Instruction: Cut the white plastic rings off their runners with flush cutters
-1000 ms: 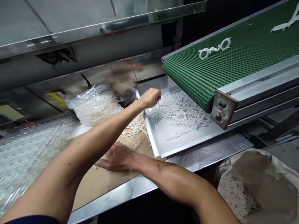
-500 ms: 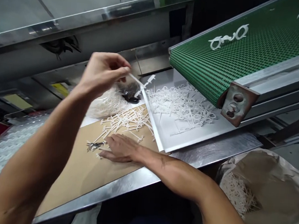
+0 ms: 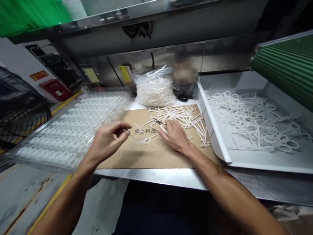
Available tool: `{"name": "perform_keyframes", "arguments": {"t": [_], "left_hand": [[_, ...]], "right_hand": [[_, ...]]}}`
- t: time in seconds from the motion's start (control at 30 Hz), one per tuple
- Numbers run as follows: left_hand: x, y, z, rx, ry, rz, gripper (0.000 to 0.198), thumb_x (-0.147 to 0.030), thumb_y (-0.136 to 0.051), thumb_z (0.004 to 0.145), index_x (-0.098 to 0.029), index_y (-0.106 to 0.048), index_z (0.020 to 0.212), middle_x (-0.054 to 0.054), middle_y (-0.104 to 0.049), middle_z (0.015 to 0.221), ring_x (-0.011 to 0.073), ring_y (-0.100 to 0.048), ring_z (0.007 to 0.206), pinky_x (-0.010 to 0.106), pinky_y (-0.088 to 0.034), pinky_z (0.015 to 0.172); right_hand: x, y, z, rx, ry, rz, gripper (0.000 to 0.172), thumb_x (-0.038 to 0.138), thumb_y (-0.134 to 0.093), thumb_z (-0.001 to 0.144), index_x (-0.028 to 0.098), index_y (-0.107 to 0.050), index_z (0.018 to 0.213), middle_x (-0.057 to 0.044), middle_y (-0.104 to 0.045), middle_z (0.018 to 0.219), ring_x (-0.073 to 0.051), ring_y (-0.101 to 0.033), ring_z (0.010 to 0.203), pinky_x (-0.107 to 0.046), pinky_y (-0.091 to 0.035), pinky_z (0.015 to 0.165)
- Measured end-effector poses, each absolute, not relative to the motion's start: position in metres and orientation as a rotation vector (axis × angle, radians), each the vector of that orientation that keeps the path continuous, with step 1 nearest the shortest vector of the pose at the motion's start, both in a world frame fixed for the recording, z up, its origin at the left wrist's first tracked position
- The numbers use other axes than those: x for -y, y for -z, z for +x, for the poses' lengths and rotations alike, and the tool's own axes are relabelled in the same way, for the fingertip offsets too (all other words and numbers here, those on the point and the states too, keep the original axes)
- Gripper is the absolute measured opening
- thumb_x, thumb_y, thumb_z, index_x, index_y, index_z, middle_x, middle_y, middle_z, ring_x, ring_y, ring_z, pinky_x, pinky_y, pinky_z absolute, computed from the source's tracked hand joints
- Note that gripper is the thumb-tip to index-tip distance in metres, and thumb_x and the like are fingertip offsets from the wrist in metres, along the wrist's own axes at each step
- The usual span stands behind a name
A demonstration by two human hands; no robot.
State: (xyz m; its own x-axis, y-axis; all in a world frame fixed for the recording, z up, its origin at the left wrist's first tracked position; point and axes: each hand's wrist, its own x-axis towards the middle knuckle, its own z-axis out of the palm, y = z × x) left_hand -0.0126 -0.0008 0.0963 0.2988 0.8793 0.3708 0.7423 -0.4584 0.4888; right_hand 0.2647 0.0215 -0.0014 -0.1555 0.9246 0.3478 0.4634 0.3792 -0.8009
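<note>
My left hand (image 3: 108, 139) is closed in a pinch on the thin stem of a white plastic sprue (image 3: 145, 140). Its branched end points right, low over the cardboard sheet (image 3: 142, 156). My right hand (image 3: 175, 136) is low over the cardboard, closed around what looks like small metal nippers (image 3: 159, 122). Only their dark tip shows past the fingers; the handles are mostly hidden. Just beyond that hand lies a loose pile of white plastic sprues (image 3: 173, 113). My hands are apart, the left one nearer the cardboard's left edge.
On the right, a white tray (image 3: 220, 145) holds many ring-shaped white parts, below a green conveyor belt (image 3: 300, 68). Clear plastic trays with rows of white parts (image 3: 70, 124) lie at left. A filled plastic bag (image 3: 156, 90) stands behind the cardboard. A metal ledge (image 3: 154, 11) runs above.
My view has swung left. The left hand has come down from beside the white tray with the sprue still pinched. The right hand and nippers have shifted closer to the sprue pile.
</note>
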Motion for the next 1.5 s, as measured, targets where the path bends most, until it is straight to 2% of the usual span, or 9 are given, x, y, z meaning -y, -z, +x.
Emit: {"name": "perform_keyframes", "arguments": {"t": [0.1, 0.23, 0.37, 0.5, 0.73, 1.0, 1.2, 1.4, 1.5], "left_hand": [[0.016, -0.075, -0.030, -1.560, -0.919, 2.392, 0.019, -0.034, -0.060, 0.096, -0.023, -0.073, 0.106, 0.001, -0.073, 0.093, 0.0158, -0.064, 0.076, 0.031, -0.051, 0.076], [0.032, -0.066, -0.052, -1.622, -1.014, 2.287, 0.017, -0.033, -0.061, 0.096, -0.023, -0.072, 0.106, 0.000, -0.072, 0.092, 0.0154, -0.064, 0.076, 0.030, -0.051, 0.077], [0.029, -0.057, -0.058, -1.582, -1.033, 2.212, 0.014, -0.030, -0.064, 0.094, -0.023, -0.073, 0.103, -0.001, -0.072, 0.091, 0.0147, -0.066, 0.077, 0.029, -0.050, 0.077], [0.012, -0.044, -0.038, -1.484, -1.052, 2.127, 0.016, -0.028, -0.064, 0.093, -0.023, -0.074, 0.104, 0.000, -0.074, 0.092, 0.0150, -0.068, 0.078, 0.028, -0.051, 0.076], [-0.003, -0.028, 0.004, -1.267, -1.073, 2.312, 0.017, -0.022, -0.058, 0.097, -0.019, -0.069, 0.109, 0.003, -0.072, 0.090, 0.0167, -0.068, 0.081, 0.031, -0.053, 0.079], [0.018, -0.010, -0.024, -1.294, -0.649, 2.412, 0.036, -0.029, -0.064, 0.096, -0.025, -0.059, 0.132, 0.010, -0.066, 0.121, 0.0281, -0.065, 0.115, 0.045, -0.054, 0.102], [0.014, -0.003, -0.025, -1.242, -0.621, 2.393, 0.018, -0.025, -0.049, 0.104, -0.020, -0.065, 0.111, 0.008, -0.067, 0.108, 0.0240, -0.066, 0.104, 0.041, -0.054, 0.095], [0.016, 0.002, -0.023, -1.354, -0.658, 2.390, 0.021, -0.031, -0.061, 0.099, -0.021, -0.068, 0.117, 0.009, -0.065, 0.112, 0.0261, -0.064, 0.107, 0.044, -0.052, 0.099], [0.017, 0.001, -0.023, -1.364, -0.761, 2.307, 0.017, -0.026, -0.061, 0.099, -0.021, -0.068, 0.113, 0.007, -0.067, 0.104, 0.0222, -0.066, 0.097, 0.040, -0.053, 0.091]], "right_hand": [[-0.009, -0.008, 0.253, 1.701, -0.872, -1.147, 0.032, 0.047, -0.058, 0.101, 0.017, -0.064, 0.112, -0.016, -0.070, 0.115, -0.033, -0.060, 0.112, -0.051, -0.046, 0.104], [0.000, -0.006, 0.223, 1.646, -1.297, -0.966, 0.057, 0.063, -0.040, 0.105, 0.016, -0.073, 0.098, -0.012, -0.077, 0.090, -0.026, -0.074, 0.084, -0.042, -0.059, 0.081], [-0.018, 0.003, 0.216, 1.431, -1.429, -0.913, 0.058, 0.073, -0.056, 0.093, 0.018, -0.073, 0.090, -0.012, -0.080, 0.097, -0.028, -0.076, 0.104, -0.045, -0.059, 0.097], [-0.037, 0.002, 0.247, 1.186, -1.350, -0.945, 0.058, 0.076, -0.056, 0.091, 0.021, -0.073, 0.101, -0.011, -0.079, 0.117, -0.027, -0.070, 0.123, -0.047, -0.051, 0.110], [-0.031, 0.003, 0.263, 1.050, -1.356, -1.003, 0.060, 0.077, -0.057, 0.091, 0.020, -0.068, 0.105, -0.013, -0.078, 0.112, -0.027, -0.078, 0.099, -0.041, -0.061, 0.088], [-0.025, 0.009, 0.255, 1.051, -1.397, -1.010, 0.055, 0.071, -0.065, 0.089, 0.019, -0.070, 0.109, -0.010, -0.076, 0.106, -0.022, -0.075, 0.088, -0.037, -0.060, 0.086], [-0.023, 0.008, 0.255, 1.050, -1.403, -0.999, 0.054, 0.069, -0.068, 0.088, 0.020, -0.072, 0.107, -0.009, -0.075, 0.104, -0.022, -0.074, 0.088, -0.038, -0.059, 0.086], [-0.021, 0.007, 0.254, 1.057, -1.411, -1.002, 0.051, 0.067, -0.067, 0.091, 0.020, -0.072, 0.109, -0.009, -0.075, 0.105, -0.023, -0.074, 0.089, -0.039, -0.058, 0.089], [-0.014, 0.003, 0.252, 1.062, -1.440, -0.980, 0.049, 0.066, -0.066, 0.092, 0.021, -0.074, 0.110, -0.009, -0.074, 0.106, -0.023, -0.073, 0.090, -0.040, -0.058, 0.090]]}}
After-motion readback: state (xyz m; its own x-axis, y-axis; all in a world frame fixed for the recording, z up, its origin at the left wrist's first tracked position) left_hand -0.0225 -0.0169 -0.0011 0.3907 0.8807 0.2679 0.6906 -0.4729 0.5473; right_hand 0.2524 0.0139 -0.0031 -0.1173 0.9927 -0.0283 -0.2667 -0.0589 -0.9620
